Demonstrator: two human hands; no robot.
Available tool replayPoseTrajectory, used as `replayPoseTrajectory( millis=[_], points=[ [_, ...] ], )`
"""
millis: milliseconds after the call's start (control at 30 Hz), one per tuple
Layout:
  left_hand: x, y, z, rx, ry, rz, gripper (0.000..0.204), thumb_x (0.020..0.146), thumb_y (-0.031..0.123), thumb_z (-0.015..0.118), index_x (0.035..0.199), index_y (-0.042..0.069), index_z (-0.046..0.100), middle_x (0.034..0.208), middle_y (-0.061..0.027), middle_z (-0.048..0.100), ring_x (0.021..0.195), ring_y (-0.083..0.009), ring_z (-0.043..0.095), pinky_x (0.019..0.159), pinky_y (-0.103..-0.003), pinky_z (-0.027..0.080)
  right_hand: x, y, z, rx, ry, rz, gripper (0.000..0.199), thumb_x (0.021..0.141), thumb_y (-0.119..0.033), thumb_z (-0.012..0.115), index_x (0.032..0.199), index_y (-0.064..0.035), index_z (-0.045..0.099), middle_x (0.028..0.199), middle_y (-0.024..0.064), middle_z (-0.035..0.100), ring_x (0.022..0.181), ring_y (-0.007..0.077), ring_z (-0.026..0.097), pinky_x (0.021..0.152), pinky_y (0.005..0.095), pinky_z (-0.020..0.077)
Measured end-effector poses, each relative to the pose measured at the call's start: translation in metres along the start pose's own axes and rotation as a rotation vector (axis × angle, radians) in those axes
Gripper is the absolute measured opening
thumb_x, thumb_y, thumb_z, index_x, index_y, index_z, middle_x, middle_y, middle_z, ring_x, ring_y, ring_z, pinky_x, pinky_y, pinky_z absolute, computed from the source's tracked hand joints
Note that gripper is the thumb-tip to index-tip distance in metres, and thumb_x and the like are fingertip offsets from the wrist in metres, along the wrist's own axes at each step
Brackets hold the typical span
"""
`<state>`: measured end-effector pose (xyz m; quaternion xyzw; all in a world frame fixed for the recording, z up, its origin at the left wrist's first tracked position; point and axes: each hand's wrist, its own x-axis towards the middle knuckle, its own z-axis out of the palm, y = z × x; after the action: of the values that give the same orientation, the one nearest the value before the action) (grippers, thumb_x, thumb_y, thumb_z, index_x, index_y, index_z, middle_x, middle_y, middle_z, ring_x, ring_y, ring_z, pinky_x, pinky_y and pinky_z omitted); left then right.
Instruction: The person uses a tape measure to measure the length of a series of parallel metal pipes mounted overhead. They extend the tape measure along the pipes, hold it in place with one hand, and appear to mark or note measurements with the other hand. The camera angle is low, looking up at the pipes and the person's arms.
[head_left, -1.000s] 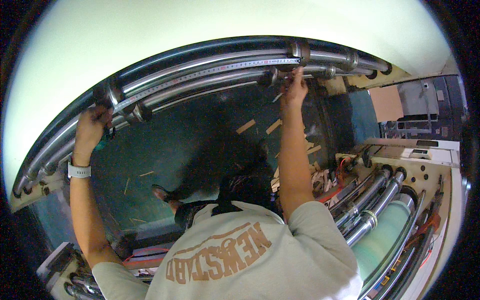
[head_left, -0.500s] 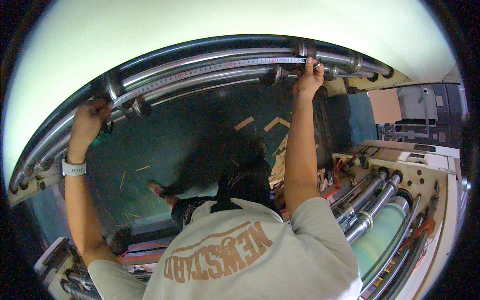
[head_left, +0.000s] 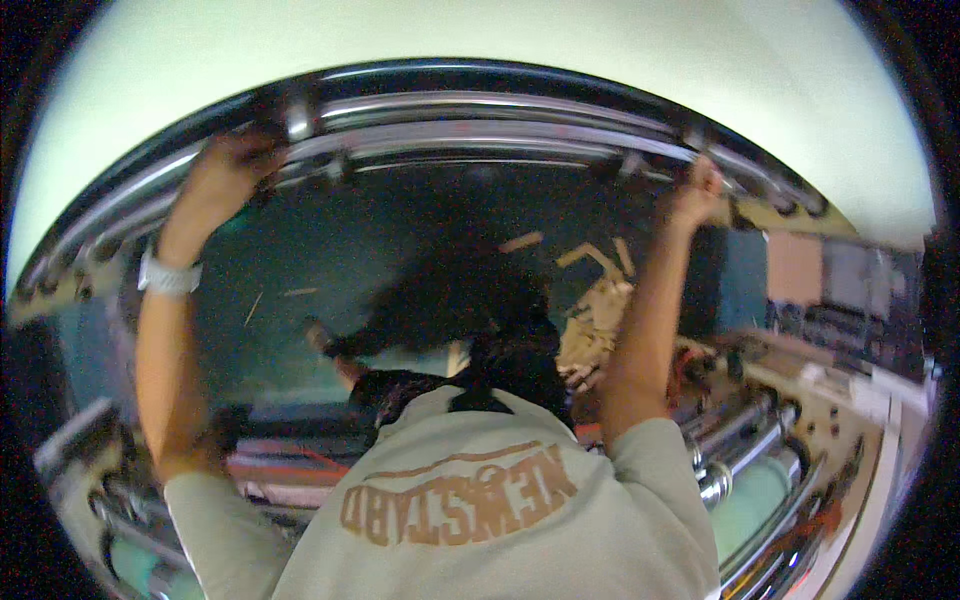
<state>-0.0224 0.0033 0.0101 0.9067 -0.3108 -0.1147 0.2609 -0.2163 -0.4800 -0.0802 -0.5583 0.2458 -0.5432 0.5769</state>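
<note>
The two hands are well apart, one near each end of a pale tape measure (head_left: 650,147) that runs between them along the metal rods (head_left: 480,100). The right hand (head_left: 697,188) has its fingers pinched at the tape's far end, beside a collar (head_left: 697,135) – likely to fix that end against it. The left hand (head_left: 222,180) is curled near the other collar (head_left: 299,118); blur and shadow hide its fingers, so I cannot tell how firmly it grips or whether the tape's case is in it. The wide reach seems to pull the strip taut, and lying close to the rods probably saves it from sagging. Both arms stretch out over the dark floor (head_left: 300,245), where wood scraps (head_left: 597,320) lie loose, well below the tape – apparently out of its way
</note>
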Motion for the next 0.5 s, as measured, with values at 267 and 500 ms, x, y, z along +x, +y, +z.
replayPoseTrajectory(
  millis=[267, 500],
  points=[
    [0.008, -0.005, 0.002, 0.064, -0.054, -0.025, 0.03, 0.076, 0.036, 0.055, 0.08, 0.008, 0.064, 0.071, -0.0135, 0.06, 0.07, -0.03, 0.058, 0.063, -0.039, 0.045, 0.025, 0.013, -0.032, -0.045, -0.086, 0.041, 0.01, 0.081, -0.018, 0.057, 0.083, -0.0098, 0.051, 0.091, 0.0083, 0.057, 0.08, 0.0237, 0.053, 0.069, 0.0371, 0.0441],
    [0.004, -0.003, -0.003, 0.122, -0.038, 0.031, 0.031, 0.079, 0.037, 0.052, 0.073, 0.008, 0.062, 0.068, -0.013, 0.059, 0.064, -0.0283, 0.056, 0.061, -0.038, 0.044, 0.023, 0.004, -0.021, 0.121, -0.094, 0.226, 0.014, 0.084, -0.019, 0.051, 0.089, -0.0055, 0.051, 0.094, 0.0103, 0.056, 0.085, 0.0217, 0.051, 0.079, 0.0377, 0.0406]
  ],
)
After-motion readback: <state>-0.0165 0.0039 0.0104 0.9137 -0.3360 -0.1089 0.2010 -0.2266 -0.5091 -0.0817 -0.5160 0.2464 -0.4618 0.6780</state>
